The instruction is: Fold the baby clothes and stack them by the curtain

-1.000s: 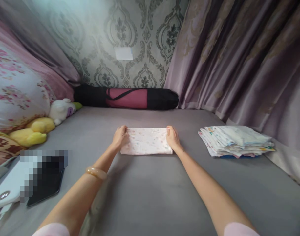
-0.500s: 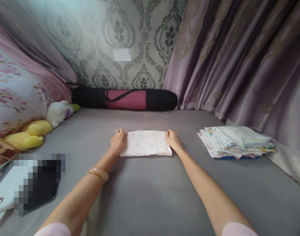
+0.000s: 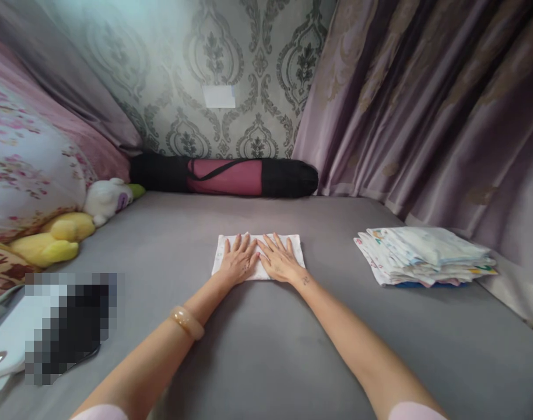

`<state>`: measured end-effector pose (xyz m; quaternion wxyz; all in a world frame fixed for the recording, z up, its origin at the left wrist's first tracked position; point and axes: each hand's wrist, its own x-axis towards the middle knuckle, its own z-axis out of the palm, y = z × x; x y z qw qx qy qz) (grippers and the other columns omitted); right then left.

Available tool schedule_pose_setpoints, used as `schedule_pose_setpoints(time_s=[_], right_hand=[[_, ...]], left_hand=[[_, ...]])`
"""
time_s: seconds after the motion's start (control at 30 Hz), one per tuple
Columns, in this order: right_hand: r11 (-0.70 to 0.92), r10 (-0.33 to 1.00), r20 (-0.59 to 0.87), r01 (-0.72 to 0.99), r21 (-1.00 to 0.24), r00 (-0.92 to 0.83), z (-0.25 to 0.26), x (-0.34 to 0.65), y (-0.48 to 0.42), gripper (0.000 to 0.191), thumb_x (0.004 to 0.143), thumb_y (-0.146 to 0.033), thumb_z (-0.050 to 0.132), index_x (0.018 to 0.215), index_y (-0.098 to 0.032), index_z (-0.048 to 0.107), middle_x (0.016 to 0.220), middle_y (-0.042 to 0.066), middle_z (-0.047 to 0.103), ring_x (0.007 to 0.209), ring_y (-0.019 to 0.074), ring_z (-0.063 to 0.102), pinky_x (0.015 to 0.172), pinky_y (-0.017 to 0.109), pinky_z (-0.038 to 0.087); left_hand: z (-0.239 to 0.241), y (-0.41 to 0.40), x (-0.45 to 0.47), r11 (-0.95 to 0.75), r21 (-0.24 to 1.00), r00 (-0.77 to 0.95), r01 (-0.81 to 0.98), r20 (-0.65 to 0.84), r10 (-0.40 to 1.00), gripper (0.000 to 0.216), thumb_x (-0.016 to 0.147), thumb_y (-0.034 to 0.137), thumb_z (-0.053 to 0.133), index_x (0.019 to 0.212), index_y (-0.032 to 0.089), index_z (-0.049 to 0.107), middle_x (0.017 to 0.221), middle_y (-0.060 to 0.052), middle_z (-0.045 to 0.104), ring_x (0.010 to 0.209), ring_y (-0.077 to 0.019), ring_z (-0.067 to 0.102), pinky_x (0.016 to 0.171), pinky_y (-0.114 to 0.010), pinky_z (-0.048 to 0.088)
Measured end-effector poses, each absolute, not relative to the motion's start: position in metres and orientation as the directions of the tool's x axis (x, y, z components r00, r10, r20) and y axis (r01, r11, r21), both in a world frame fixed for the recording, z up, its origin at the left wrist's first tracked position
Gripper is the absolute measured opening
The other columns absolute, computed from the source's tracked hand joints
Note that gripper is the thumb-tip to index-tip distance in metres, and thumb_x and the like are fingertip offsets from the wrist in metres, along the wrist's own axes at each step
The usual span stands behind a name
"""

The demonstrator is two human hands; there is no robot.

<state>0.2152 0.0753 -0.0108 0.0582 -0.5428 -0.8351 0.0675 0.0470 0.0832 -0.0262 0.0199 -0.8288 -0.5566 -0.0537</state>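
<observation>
A small folded white cloth with a faint pink print [image 3: 293,248] lies flat on the grey bed sheet [image 3: 266,338] in front of me. Both palms rest on top of it, side by side. My left hand [image 3: 240,261] covers its left-centre part, fingers stretched out flat. My right hand [image 3: 279,258] lies next to it on the right-centre part, fingers likewise spread and flat. Only the cloth's outer ends and far edge show around my hands. A pale bangle [image 3: 186,322] sits on my left forearm.
A stack of folded printed cloths [image 3: 424,255] lies to the right near the purple curtain [image 3: 424,116]. A black and maroon roll bag [image 3: 225,176] lies along the wall. Plush toys [image 3: 60,233] and a floral pillow [image 3: 25,175] sit left, with a blurred-out device [image 3: 60,326].
My hands have left the two ends of the cloth and come together on top of its middle, fingers now flat. The cloth looks narrower than before.
</observation>
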Motion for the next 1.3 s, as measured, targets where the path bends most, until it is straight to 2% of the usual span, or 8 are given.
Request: schedule_pose_setpoints(time_s=[0.33, 0.4, 0.5, 0.6, 1.03, 1.13, 1.23, 1.3], right_hand=[[0.38, 0.917, -0.043, 0.904, -0.198, -0.395, -0.008, 0.219, 0.08, 0.057, 0.099, -0.045, 0.023, 0.153, -0.029, 0.024, 0.161, 0.001, 0.018, 0.147, 0.0316, 0.007, 0.114, 0.062, 0.006], [0.373, 0.922, -0.022, 0.905, -0.204, -0.386, -0.007, 0.225, 0.081, 0.058, 0.099, -0.046, 0.021, 0.153, -0.025, 0.024, 0.161, 0.004, 0.017, 0.148, 0.0299, 0.007, 0.115, 0.059, 0.006], [0.316, 0.948, 0.087, 0.937, -0.149, -0.306, -0.015, 0.235, 0.081, 0.063, 0.099, -0.042, 0.019, 0.152, -0.009, 0.024, 0.159, 0.013, 0.018, 0.148, 0.026, 0.009, 0.118, 0.049, 0.003], [0.275, 0.958, 0.112, 0.954, -0.12, -0.262, -0.028, 0.241, 0.082, 0.067, 0.099, -0.041, 0.02, 0.149, 0.002, 0.026, 0.156, 0.019, 0.024, 0.147, 0.026, 0.016, 0.119, 0.042, 0.007], [0.21, 0.978, 0.043, 0.956, -0.203, -0.206, -0.032, 0.276, 0.082, 0.07, 0.099, -0.046, 0.016, 0.15, 0.0, 0.024, 0.159, 0.019, 0.017, 0.147, 0.0256, 0.011, 0.117, 0.041, 0.017], [0.193, 0.98, -0.009, 0.963, -0.186, -0.198, -0.023, 0.272, 0.081, 0.07, 0.099, -0.046, 0.019, 0.149, 0.003, 0.025, 0.158, 0.02, 0.018, 0.147, 0.0277, 0.012, 0.118, 0.042, 0.016], [0.206, 0.978, 0.056, 0.968, -0.144, -0.2, -0.01, 0.253, 0.078, 0.065, 0.099, -0.04, 0.023, 0.149, 0.001, 0.027, 0.158, 0.019, 0.019, 0.147, 0.029, 0.013, 0.119, 0.047, 0.009], [0.284, 0.953, 0.148, 0.95, -0.13, -0.265, -0.006, 0.235, 0.076, 0.061, 0.098, -0.035, 0.024, 0.15, -0.004, 0.026, 0.159, 0.015, 0.017, 0.148, 0.0263, 0.01, 0.119, 0.046, 0.005]], left_hand=[[-0.019, 0.089, 0.039, -0.401, 0.074, 0.402, 0.913, -0.001, 0.916, 0.06, 0.098, 0.051, 0.022, 0.151, 0.023, 0.029, 0.16, -0.009, 0.02, 0.144, -0.0399, 0.019, 0.108, -0.069, 0.018], [-0.02, 0.089, 0.032, -0.408, 0.056, 0.405, 0.911, 0.05, 0.913, 0.062, 0.098, 0.053, 0.022, 0.151, 0.021, 0.03, 0.16, -0.01, 0.021, 0.146, -0.037, 0.016, 0.111, -0.066, 0.015], [-0.026, 0.087, 0.022, -0.363, 0.019, 0.357, 0.932, 0.145, 0.923, 0.064, 0.098, 0.051, 0.02, 0.149, 0.015, 0.032, 0.157, -0.014, 0.028, 0.146, -0.031, 0.018, 0.116, -0.057, 0.013], [-0.032, 0.087, 0.017, -0.35, 0.026, 0.345, 0.936, 0.113, 0.932, 0.065, 0.098, 0.051, 0.02, 0.148, 0.012, 0.035, 0.155, -0.016, 0.032, 0.145, -0.0297, 0.024, 0.117, -0.051, 0.018], [-0.034, 0.093, -0.021, -0.285, 0.122, 0.288, 0.951, -0.009, 0.957, 0.067, 0.099, 0.051, 0.014, 0.152, 0.012, 0.024, 0.159, -0.013, 0.022, 0.147, -0.0275, 0.016, 0.117, -0.045, 0.02], [-0.026, 0.09, -0.015, -0.267, 0.087, 0.271, 0.96, -0.034, 0.962, 0.066, 0.099, 0.05, 0.016, 0.151, 0.011, 0.028, 0.158, -0.014, 0.023, 0.147, -0.0296, 0.017, 0.116, -0.049, 0.02], [-0.014, 0.081, 0.008, -0.28, 0.008, 0.278, 0.96, 0.088, 0.957, 0.063, 0.099, 0.046, 0.018, 0.147, 0.008, 0.036, 0.155, -0.016, 0.03, 0.147, -0.0302, 0.017, 0.117, -0.052, 0.013], [-0.012, 0.076, 0.028, -0.342, 0.002, 0.335, 0.94, 0.194, 0.922, 0.061, 0.1, 0.042, 0.016, 0.147, 0.009, 0.035, 0.156, -0.014, 0.031, 0.147, -0.0267, 0.017, 0.119, -0.048, 0.012]])
